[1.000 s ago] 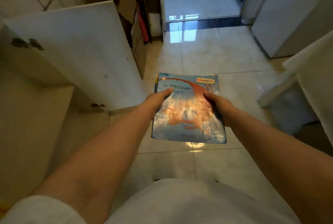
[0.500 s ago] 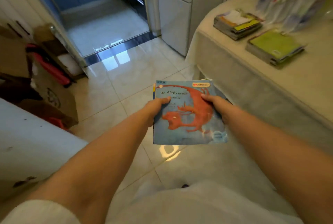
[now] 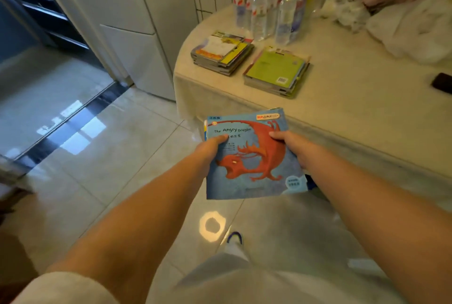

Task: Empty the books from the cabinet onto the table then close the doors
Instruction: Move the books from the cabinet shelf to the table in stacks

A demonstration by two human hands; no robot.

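Observation:
A blue book with a red dragon on its cover, with more books under it, is held over the floor just short of the table. My left hand grips its left edge, thumb on the cover. My right hand grips its right edge the same way. Two stacks of books lie on the table: one with a white and yellow top at the left corner, one with a green cover beside it. The cabinet is out of view.
Several water bottles stand at the back of the table against the tiled wall. White cloth and a dark phone lie at the right. A white drawer unit stands left of the table. The tiled floor is glossy.
My view has swung right from the open cabinet door to the table. Both hands kept hold of the dragon book, which now sits closer to the table edge.

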